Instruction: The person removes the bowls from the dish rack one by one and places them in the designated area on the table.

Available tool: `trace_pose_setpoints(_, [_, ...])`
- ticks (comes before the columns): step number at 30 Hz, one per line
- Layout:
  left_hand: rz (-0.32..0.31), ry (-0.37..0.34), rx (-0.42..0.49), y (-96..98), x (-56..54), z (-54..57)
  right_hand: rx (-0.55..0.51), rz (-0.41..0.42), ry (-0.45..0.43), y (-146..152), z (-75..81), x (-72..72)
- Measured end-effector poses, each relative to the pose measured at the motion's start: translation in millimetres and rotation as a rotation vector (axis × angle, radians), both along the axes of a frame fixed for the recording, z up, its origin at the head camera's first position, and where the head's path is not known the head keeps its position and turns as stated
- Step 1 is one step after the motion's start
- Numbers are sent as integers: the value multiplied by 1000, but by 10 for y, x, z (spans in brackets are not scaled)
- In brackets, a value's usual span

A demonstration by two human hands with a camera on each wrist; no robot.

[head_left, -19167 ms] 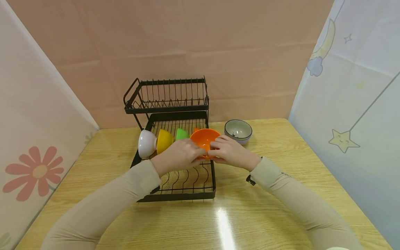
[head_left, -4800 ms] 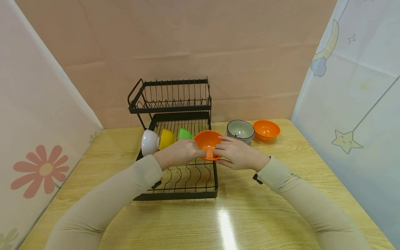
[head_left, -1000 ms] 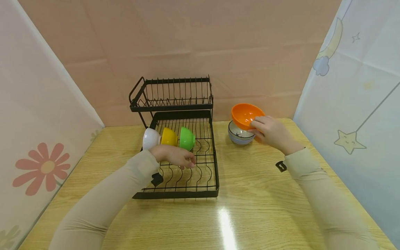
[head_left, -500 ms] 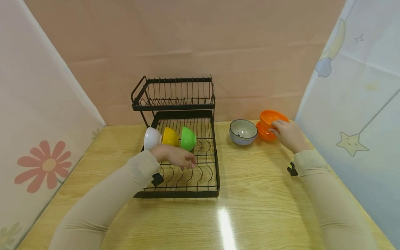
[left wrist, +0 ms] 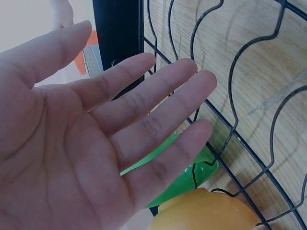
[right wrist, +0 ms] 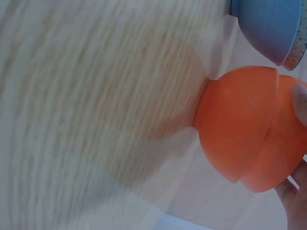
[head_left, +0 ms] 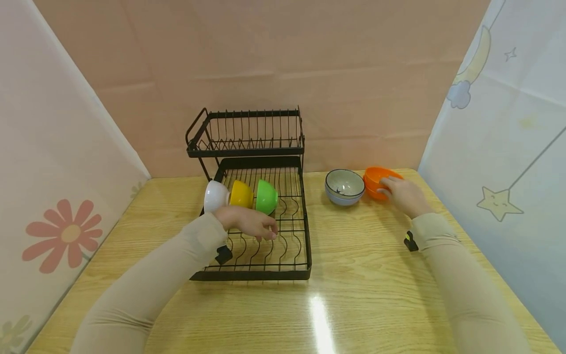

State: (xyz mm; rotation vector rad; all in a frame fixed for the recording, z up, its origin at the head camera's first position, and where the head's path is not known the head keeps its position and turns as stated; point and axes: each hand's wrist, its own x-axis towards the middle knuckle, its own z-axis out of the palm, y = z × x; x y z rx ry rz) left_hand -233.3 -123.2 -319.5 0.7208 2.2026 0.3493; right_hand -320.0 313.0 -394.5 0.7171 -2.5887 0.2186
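My right hand point(head_left: 406, 195) pinches the rim of an orange bowl point(right wrist: 280, 143) at the back right of the table. That bowl sits nested in a second orange bowl point(right wrist: 235, 115), which stands on the wood. Over the lower tier of the black dish rack point(head_left: 265, 274) hovers my left hand point(head_left: 251, 223), holding nothing. In the left wrist view its fingers point(left wrist: 148, 124) are spread and nearly straight. Just behind it, a white bowl point(head_left: 215, 194), a yellow bowl point(head_left: 241, 192) and a green bowl point(head_left: 267, 196) stand on edge in a row on the rack.
Grey-blue bowls point(head_left: 345, 189), stacked, stand left of the orange ones, close beside them. The rack's upper tier point(head_left: 245, 151) rises at the back. A pink cloth point(head_left: 283, 73) hangs behind the table, with pale printed panels at both sides.
The right hand has carried the orange bowl rightward past the grey-blue bowls and lowered it into the other orange bowl. The left hand has stayed over the rack.
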Motion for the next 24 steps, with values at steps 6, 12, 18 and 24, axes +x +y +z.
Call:
trace_pose_setpoints(6, [-20, 24, -9, 2, -2, -11, 4, -9, -54, 0, -1, 13])
trace_pose_setpoints(12, [-20, 30, -15, 15, 3, 24, 5, -10, -67, 7, -2, 21])
trace_pose_setpoints(18, [-26, 31, -19, 16, -8, 2, 0, -55, -167, 45, -13, -18])
trace_pose_setpoints(24, [-23, 26, -25, 31, -17, 3, -56, -85, -198, 2, 0, 1])
